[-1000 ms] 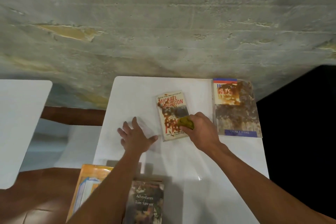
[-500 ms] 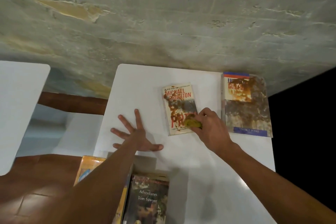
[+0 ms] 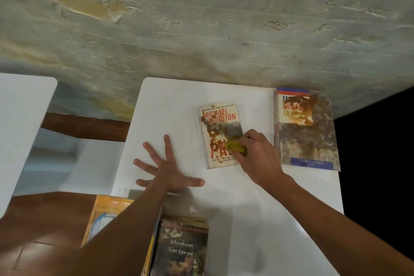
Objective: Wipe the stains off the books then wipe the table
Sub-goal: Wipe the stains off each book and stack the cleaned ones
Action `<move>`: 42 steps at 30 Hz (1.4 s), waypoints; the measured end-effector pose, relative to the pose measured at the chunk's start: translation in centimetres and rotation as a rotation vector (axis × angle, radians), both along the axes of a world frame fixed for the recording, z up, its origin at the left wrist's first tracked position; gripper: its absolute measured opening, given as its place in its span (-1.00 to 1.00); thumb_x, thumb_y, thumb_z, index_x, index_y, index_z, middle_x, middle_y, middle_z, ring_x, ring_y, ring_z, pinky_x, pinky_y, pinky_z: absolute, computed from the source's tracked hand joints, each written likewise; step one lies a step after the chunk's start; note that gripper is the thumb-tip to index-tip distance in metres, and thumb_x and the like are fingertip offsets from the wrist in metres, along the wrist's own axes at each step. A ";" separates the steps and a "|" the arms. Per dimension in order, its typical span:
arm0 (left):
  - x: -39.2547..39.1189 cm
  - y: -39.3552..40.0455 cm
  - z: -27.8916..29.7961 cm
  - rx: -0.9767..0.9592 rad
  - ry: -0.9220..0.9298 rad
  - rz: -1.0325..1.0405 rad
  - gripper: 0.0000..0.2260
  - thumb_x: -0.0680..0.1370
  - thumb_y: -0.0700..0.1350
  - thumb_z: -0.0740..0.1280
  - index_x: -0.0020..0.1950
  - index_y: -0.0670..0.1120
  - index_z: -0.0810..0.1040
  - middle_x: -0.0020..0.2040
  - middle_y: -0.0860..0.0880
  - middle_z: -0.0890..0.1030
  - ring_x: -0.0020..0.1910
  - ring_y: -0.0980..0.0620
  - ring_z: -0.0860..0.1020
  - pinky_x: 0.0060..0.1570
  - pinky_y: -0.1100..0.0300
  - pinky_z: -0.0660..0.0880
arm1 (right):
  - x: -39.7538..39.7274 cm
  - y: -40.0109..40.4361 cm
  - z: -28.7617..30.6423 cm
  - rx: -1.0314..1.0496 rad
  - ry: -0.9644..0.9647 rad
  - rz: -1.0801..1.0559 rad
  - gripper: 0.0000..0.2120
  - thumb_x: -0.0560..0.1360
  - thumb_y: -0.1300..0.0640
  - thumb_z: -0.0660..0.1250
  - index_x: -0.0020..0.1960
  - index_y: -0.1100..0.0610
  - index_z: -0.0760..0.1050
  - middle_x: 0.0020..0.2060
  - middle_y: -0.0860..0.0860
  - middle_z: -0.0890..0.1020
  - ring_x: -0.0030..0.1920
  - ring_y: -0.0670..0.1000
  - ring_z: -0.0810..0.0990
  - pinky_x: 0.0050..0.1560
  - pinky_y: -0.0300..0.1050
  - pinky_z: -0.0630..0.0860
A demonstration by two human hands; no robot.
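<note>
Since earlier the left hand [image 3: 170, 175] has spread flat on the table [image 3: 257, 208] — right hand [image 3: 257, 157] gripping the cloth [image 3: 236, 147] should scrub the book [image 3: 220, 134] firmly.

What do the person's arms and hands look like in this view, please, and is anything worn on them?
Both forearms are bare as far as the frame shows: no sleeves, gloves, watch or bracelet. No rings show on the left hand, whose fingers are all visible. The right hand also looks unadorned, though its fingertips are hidden. No markings or bandages show on either arm.
</note>
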State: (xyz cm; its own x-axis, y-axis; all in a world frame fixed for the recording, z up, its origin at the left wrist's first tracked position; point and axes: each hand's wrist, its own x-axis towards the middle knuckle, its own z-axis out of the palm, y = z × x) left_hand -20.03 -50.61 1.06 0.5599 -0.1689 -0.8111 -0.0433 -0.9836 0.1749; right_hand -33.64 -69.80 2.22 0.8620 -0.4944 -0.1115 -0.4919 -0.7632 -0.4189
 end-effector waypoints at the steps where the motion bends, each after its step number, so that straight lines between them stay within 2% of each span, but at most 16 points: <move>1: 0.0 0.0 0.0 -0.010 -0.003 0.000 0.50 -0.02 0.40 0.61 0.34 0.35 -0.65 0.28 0.01 -0.78 0.40 -0.33 -0.60 0.37 -0.51 -0.23 | -0.3 0.1 -0.1 -0.004 -0.018 0.026 -0.75 0.49 -0.08 0.43 0.05 0.07 0.66 -0.07 -0.04 0.55 -0.09 0.02 0.55 -0.34 -0.12 0.50; 4: -0.1 0.2 -0.1 -0.047 -0.008 -0.015 0.49 -0.03 0.43 0.59 0.33 0.35 -0.65 0.27 0.02 -0.79 0.40 -0.33 -0.61 0.36 -0.51 -0.24 | -0.5 -0.6 -0.1 -0.017 -0.017 0.095 -0.74 0.48 -0.06 0.45 0.07 0.07 0.66 -0.07 -0.05 0.55 -0.09 0.01 0.53 -0.33 -0.08 0.53; 7: 0.0 0.3 -0.1 -0.063 -0.006 0.000 0.45 -0.08 0.51 0.47 0.35 0.35 -0.64 0.29 0.02 -0.77 0.41 -0.33 -0.59 0.37 -0.51 -0.24 | 0.0 -0.7 -0.5 -0.009 -0.007 0.018 -0.70 0.46 -0.11 0.44 0.02 0.10 0.64 -0.06 -0.06 0.55 -0.05 -0.01 0.50 -0.28 -0.01 0.57; 13: 0.3 -0.3 -0.4 -0.046 -0.009 0.066 0.31 -0.02 0.62 0.26 0.41 0.35 -0.57 0.39 0.01 -0.70 0.45 -0.34 -0.54 0.39 -0.51 -0.22 | -0.7 0.4 -0.6 0.013 -0.046 0.065 -0.73 0.45 -0.06 0.48 0.07 0.06 0.67 -0.05 -0.05 0.56 -0.06 0.01 0.54 -0.37 -0.12 0.50; 17: 0.2 -0.7 -0.7 -0.053 -0.015 0.093 0.32 -0.06 0.62 0.26 0.40 0.35 -0.57 0.41 0.00 -0.68 0.44 -0.36 -0.54 0.37 -0.53 -0.24 | -0.3 0.5 -0.5 -0.001 -0.032 0.034 -0.73 0.45 -0.07 0.47 0.05 0.07 0.67 -0.05 -0.05 0.56 -0.06 0.02 0.54 -0.36 -0.18 0.40; 24: 0.3 -1.4 -0.5 -0.058 0.013 0.110 0.41 -0.13 0.60 0.30 0.44 0.29 -0.54 0.41 -0.06 -0.67 0.43 -0.41 -0.53 0.33 -0.57 -0.23 | 0.3 1.0 -0.4 0.025 -0.008 -0.021 -0.72 0.46 -0.09 0.45 0.09 0.04 0.65 -0.05 -0.08 0.52 -0.03 0.00 0.51 -0.30 -0.17 0.37; 32: -0.1 -1.9 -1.1 -0.045 -0.054 0.136 0.43 -0.14 0.63 0.26 0.43 0.24 -0.57 0.43 -0.09 -0.64 0.45 -0.39 -0.51 0.33 -0.56 -0.25 | -0.1 1.4 -0.5 0.043 0.010 -0.053 -0.71 0.46 -0.08 0.45 0.10 0.05 0.65 -0.02 -0.08 0.53 -0.01 0.01 0.52 -0.30 -0.19 0.34; 35: -0.2 -2.1 -1.6 -0.053 -0.082 0.142 0.43 -0.10 0.62 0.30 0.45 0.24 -0.57 0.44 -0.10 -0.63 0.46 -0.37 -0.51 0.35 -0.54 -0.26 | 0.4 1.1 -0.4 0.011 0.010 -0.081 -0.70 0.46 -0.11 0.44 0.08 0.05 0.65 -0.05 -0.09 0.53 -0.03 -0.01 0.52 -0.37 -0.25 0.20; 37: -0.1 -2.0 -1.5 -0.053 -0.094 0.162 0.43 -0.12 0.62 0.30 0.43 0.25 -0.59 0.44 -0.08 -0.64 0.45 -0.36 -0.52 0.34 -0.53 -0.27 | 0.2 1.9 -0.5 0.011 -0.012 -0.083 -0.72 0.46 -0.09 0.45 0.08 0.05 0.65 -0.05 -0.09 0.53 -0.05 -0.01 0.53 -0.35 -0.23 0.23; 40: -0.3 -2.1 -1.5 -0.097 -0.135 0.134 0.39 0.01 0.61 0.35 0.48 0.21 -0.54 0.51 -0.16 -0.53 0.50 -0.37 -0.43 0.37 -0.49 -0.28 | -0.8 2.2 -0.4 0.029 0.002 -0.026 -0.73 0.46 -0.09 0.45 0.09 0.02 0.66 -0.03 -0.10 0.53 -0.03 0.00 0.54 -0.32 -0.20 0.32; 42: -0.3 -2.2 -1.4 -0.076 -0.162 0.155 0.38 -0.06 0.61 0.31 0.38 0.27 -0.61 0.49 -0.12 -0.57 0.48 -0.36 -0.47 0.35 -0.50 -0.30 | -0.5 1.4 -0.4 0.019 0.015 -0.052 -0.73 0.45 -0.11 0.45 0.07 0.01 0.66 -0.05 -0.11 0.54 -0.06 -0.01 0.54 -0.31 -0.16 0.42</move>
State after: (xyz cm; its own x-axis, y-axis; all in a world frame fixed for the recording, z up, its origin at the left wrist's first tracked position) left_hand -20.38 -52.79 -0.30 0.7056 -0.1280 -0.6969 0.0741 -0.9648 0.2522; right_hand -34.11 -68.39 1.85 0.8337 -0.5358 -0.1340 -0.5366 -0.7286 -0.4256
